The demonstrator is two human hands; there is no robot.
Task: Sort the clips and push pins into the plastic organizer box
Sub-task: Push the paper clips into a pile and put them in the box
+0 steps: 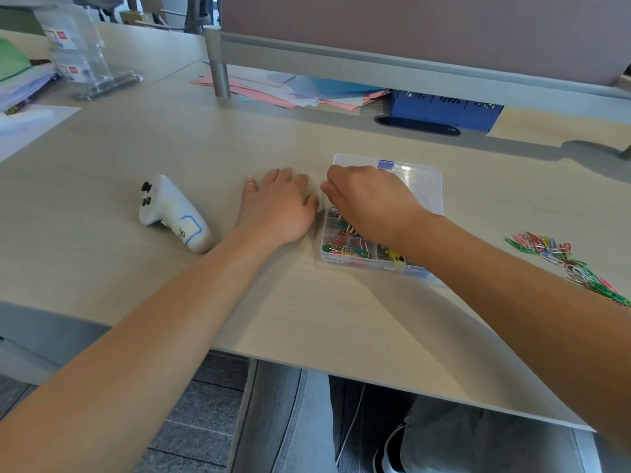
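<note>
Organizer box (pixel 421 180) on tabletop (pixel 239 148), partly filled. Left hand (pixel 278 208) flat beside it, empty. Right hand (pixel 370 199) over box, fingers curled; contents untold. Loose paper clips (pixel 566 264) far right: light, slippery, tangle-prone; best pinched singly.

A handwritten mark, seemingly "916" or "gib" and seen upside down, is carried on a blue-outlined label on the white handheld controller (pixel 170 215). Red and white labels are borne by the clear plastic stand (pixel 80 52), their print too small to be read.
</note>
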